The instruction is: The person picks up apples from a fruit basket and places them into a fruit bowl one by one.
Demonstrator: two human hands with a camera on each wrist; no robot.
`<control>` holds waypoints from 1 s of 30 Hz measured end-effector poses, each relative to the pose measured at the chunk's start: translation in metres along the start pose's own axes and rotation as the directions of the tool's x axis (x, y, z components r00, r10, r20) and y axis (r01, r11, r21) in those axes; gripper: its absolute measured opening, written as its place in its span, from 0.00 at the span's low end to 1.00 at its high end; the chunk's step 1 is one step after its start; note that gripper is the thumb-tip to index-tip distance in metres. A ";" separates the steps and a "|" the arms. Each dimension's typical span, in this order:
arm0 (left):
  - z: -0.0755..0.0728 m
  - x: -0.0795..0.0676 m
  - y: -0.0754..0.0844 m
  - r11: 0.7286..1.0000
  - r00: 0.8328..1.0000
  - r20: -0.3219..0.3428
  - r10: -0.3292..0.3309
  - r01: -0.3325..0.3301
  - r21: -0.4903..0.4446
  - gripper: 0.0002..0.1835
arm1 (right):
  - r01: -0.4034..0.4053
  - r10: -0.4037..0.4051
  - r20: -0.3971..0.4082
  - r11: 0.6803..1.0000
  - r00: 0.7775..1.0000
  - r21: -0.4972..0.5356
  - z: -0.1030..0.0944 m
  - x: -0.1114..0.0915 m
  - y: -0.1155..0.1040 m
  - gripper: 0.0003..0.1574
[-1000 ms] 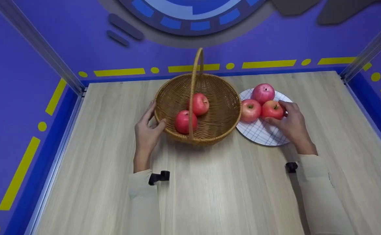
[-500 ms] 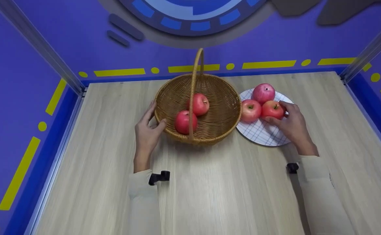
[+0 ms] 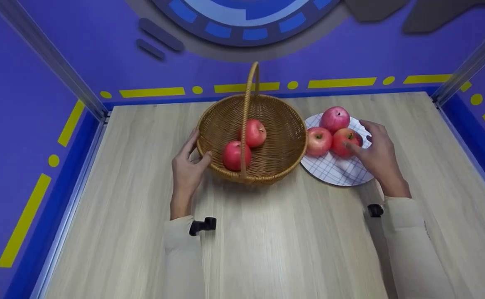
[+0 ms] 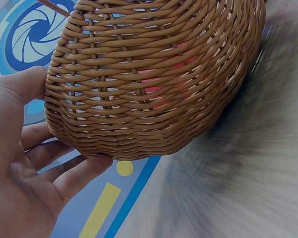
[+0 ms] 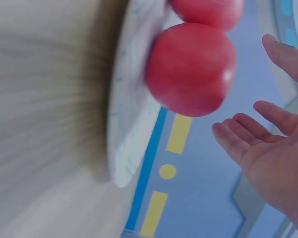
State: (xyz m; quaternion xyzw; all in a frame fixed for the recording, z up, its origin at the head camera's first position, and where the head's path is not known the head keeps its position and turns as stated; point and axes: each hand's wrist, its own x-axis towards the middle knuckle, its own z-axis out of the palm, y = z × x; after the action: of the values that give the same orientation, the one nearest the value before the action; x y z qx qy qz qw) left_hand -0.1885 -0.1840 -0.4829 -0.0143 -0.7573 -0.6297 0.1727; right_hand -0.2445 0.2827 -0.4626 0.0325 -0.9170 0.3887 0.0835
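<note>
While the left grip point(image 3: 187, 166) rests spread against the basket point(image 3: 286, 137), seemingly steadying it, the right grip point(image 3: 378, 153) hangs spread by an apple point(image 3: 341, 141) on the plate point(image 3: 338, 171), presumably for clearance.

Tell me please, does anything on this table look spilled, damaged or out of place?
Nothing stands out. Two apples lie in the basket, three apples sit together on the plate, and no spill or damage shows on the visible table.
</note>
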 end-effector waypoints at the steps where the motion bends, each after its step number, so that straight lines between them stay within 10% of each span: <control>1: 0.000 0.000 0.000 1.000 1.000 0.001 -0.001 0.001 0.003 0.37 | 0.014 -0.014 -0.007 1.000 1.000 0.004 -0.001 0.000 -0.002 0.48; 30: 0.000 0.001 0.000 1.000 1.000 0.000 0.012 -0.012 0.015 0.36 | 0.311 -0.317 -0.002 0.929 0.948 0.202 0.030 0.011 -0.085 0.44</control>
State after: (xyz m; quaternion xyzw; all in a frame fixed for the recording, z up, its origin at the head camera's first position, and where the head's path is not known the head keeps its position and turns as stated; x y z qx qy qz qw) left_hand -0.1892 -0.1840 -0.4830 -0.0172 -0.7619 -0.6229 0.1766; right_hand -0.2490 0.2025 -0.4211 0.1927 -0.8576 0.4597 0.1268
